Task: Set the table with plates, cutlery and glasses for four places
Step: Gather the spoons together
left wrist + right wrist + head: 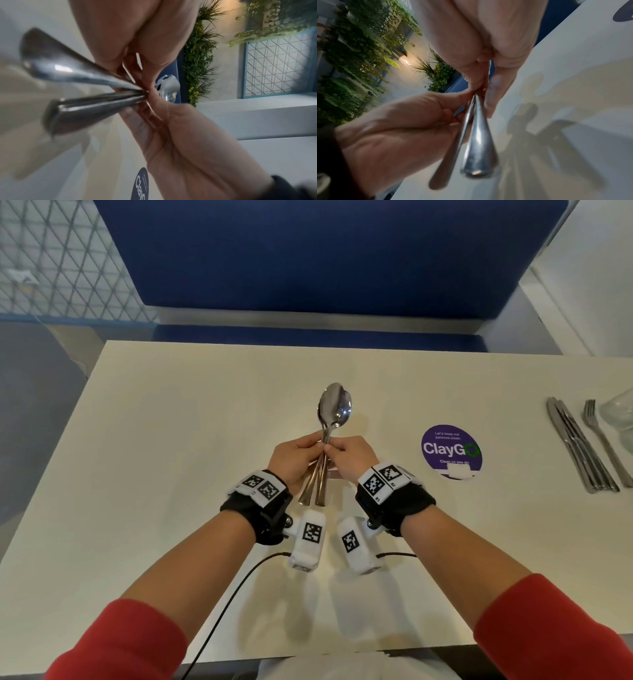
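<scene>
I see my left hand [297, 456] and right hand [349, 457] both pinching nested spoons [334, 405] above the table [171, 440], two handles splayed in wrist views, head view alone showing knives [579, 446], one fork [601, 436], one glass [618, 412] at right.

A cream-white surface [171, 460] is stretching out beneath the hands, catching soft shadows. Beyond the hands, a blue upholstered bench [325, 251] is running along the far edge, its seat cushion [308, 337] sitting just behind the surface. Far to the left of the hands, a blue-framed lattice panel [58, 258] is standing above a grey floor [37, 405]. To the right, a pale wall [589, 268] is rising. In the wrist views, hanging greenery [359, 40] is covering a wall, and a warm lamp [404, 60] is glowing among the leaves.
</scene>
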Demonstrator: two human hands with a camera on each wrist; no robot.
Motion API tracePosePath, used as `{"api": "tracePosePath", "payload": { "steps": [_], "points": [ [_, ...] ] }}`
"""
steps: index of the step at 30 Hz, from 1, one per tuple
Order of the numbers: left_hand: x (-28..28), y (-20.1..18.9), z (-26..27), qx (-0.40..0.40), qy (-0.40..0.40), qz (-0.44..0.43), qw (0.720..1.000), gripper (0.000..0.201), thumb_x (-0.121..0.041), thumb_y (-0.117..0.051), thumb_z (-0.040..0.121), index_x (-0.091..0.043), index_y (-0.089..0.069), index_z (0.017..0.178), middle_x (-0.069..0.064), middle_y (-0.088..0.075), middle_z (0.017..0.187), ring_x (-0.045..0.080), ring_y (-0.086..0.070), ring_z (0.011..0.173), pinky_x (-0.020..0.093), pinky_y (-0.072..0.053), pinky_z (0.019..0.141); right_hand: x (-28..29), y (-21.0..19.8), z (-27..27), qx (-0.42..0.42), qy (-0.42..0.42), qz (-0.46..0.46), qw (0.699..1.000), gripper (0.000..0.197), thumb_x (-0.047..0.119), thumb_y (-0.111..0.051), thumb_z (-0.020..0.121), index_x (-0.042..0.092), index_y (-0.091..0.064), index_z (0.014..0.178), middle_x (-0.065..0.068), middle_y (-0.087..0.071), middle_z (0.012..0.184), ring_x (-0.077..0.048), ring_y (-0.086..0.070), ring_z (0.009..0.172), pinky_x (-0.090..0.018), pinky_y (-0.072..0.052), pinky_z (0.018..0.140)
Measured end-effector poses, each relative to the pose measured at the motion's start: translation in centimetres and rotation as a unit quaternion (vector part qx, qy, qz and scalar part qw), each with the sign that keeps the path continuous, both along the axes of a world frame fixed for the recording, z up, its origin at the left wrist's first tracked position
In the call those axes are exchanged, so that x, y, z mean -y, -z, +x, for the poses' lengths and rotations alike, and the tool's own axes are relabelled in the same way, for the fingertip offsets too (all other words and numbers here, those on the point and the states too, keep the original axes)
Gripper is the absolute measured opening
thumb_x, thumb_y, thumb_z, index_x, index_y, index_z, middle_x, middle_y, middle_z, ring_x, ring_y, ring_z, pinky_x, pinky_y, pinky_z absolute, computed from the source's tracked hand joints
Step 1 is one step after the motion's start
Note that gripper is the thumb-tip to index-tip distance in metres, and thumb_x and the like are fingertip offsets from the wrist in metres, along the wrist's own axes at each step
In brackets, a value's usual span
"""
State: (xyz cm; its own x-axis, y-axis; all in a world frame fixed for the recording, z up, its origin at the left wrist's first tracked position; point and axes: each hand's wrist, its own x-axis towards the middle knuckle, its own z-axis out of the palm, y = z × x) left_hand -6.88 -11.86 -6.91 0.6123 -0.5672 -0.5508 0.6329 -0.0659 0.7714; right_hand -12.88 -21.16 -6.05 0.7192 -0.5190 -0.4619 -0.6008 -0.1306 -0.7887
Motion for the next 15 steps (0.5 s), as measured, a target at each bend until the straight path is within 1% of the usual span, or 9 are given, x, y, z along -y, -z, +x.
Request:
{"api": "tracePosePath", "payload": {
  "steps": [2, 3, 4, 5, 7, 9, 10, 12, 15],
  "points": [
    [0.5, -0.1, 0.0, 0.010, 0.030, 0.012, 0.999, 0.032, 0.005, -0.051, 0.092, 0.002, -0.058, 0.124, 0.004, -0.070, 0.082, 0.007, -0.066, 0.060, 0.020, -0.059, 0.065, 0.9, -0.2, -0.6, 0.005, 0.023, 0.052, 0.998, 0.026, 0.013, -0.049, 0.096, 0.001, -0.065, 0.114, -0.008, -0.065, 0.079, -0.017, -0.064, 0.070, -0.037, -0.059, 0.079],
    [0.9, -0.1, 0.0, 0.017, 0.045, 0.018, 0.999, 0.033, 0.005, -0.052, 0.092, 0.002, -0.059, 0.123, 0.002, -0.071, 0.077, 0.005, -0.066, 0.058, 0.016, -0.057, 0.062, 1.4, -0.3, -1.0, 0.006, 0.024, 0.064, 0.998, 0.027, 0.011, -0.049, 0.097, -0.002, -0.063, 0.115, -0.005, -0.061, 0.075, -0.013, -0.061, 0.067, -0.034, -0.059, 0.078],
    [1.3, -0.2, -0.1, 0.021, 0.058, 0.022, 0.998, 0.033, 0.005, -0.053, 0.091, 0.002, -0.059, 0.123, 0.002, -0.071, 0.076, 0.006, -0.065, 0.060, 0.013, -0.056, 0.062, 1.9, -0.4, -1.4, 0.007, 0.022, 0.066, 0.998, 0.027, 0.011, -0.048, 0.097, -0.003, -0.063, 0.115, -0.004, -0.059, 0.073, -0.011, -0.059, 0.066, -0.032, -0.058, 0.078],
    [1.8, -0.3, -0.2, 0.023, 0.070, 0.026, 0.997, 0.034, 0.005, -0.054, 0.090, 0.002, -0.059, 0.123, 0.004, -0.069, 0.079, 0.008, -0.064, 0.064, 0.013, -0.056, 0.063, 2.4, -0.4, -1.9, 0.011, 0.019, 0.065, 0.998, 0.027, 0.010, -0.048, 0.097, -0.004, -0.062, 0.115, -0.003, -0.059, 0.074, -0.011, -0.059, 0.067, -0.033, -0.058, 0.079],
    [2.9, -0.5, -0.7, 0.029, 0.087, 0.031, 0.995, 0.034, 0.005, -0.055, 0.090, 0.000, -0.060, 0.123, 0.007, -0.066, 0.086, 0.009, -0.062, 0.069, 0.012, -0.055, 0.062, 3.5, -0.8, -2.9, 0.021, 0.013, 0.069, 0.997, 0.027, 0.008, -0.047, 0.097, -0.002, -0.062, 0.116, -0.008, -0.061, 0.081, -0.017, -0.063, 0.075, -0.036, -0.056, 0.084],
    [4.2, -0.6, -1.4, 0.034, 0.096, 0.035, 0.994, 0.034, 0.006, -0.055, 0.089, -0.002, -0.061, 0.122, 0.007, -0.067, 0.088, 0.006, -0.063, 0.067, 0.011, -0.053, 0.059, 4.8, -0.8, -3.8, 0.022, -0.008, 0.058, 0.998, 0.025, 0.009, -0.052, 0.094, 0.003, -0.064, 0.115, -0.012, -0.063, 0.091, -0.026, -0.066, 0.090, -0.037, -0.056, 0.087],
    [5.0, -0.6, -1.8, 0.032, 0.098, 0.033, 0.994, 0.033, 0.005, -0.056, 0.089, -0.003, -0.061, 0.121, 0.007, -0.067, 0.089, 0.006, -0.064, 0.068, 0.011, -0.053, 0.059, 5.4, -0.9, -4.4, 0.022, -0.020, 0.042, 0.999, 0.024, 0.008, -0.055, 0.091, 0.006, -0.065, 0.113, -0.011, -0.062, 0.093, -0.029, -0.066, 0.094, -0.039, -0.056, 0.088],
    [6.7, -0.4, -2.7, 0.029, 0.098, 0.030, 0.994, 0.030, 0.001, -0.056, 0.090, -0.002, -0.062, 0.119, 0.006, -0.069, 0.089, 0.007, -0.063, 0.071, 0.010, -0.053, 0.061, 6.9, -0.7, -5.5, 0.026, -0.027, 0.014, 0.999, 0.024, 0.006, -0.061, 0.086, 0.007, -0.067, 0.110, -0.010, -0.063, 0.091, -0.030, -0.067, 0.092, -0.041, -0.056, 0.087],
    [9.4, 0.0, -4.5, 0.044, 0.082, 0.039, 0.995, 0.025, -0.008, -0.057, 0.093, 0.001, -0.065, 0.114, 0.002, -0.071, 0.075, 0.004, -0.062, 0.058, 0.012, -0.052, 0.060, 9.4, -0.4, -7.4, 0.030, -0.017, 0.008, 0.999, 0.023, 0.006, -0.067, 0.084, 0.004, -0.068, 0.106, -0.012, -0.065, 0.089, -0.029, -0.068, 0.088, -0.039, -0.057, 0.086]
  ]
}}
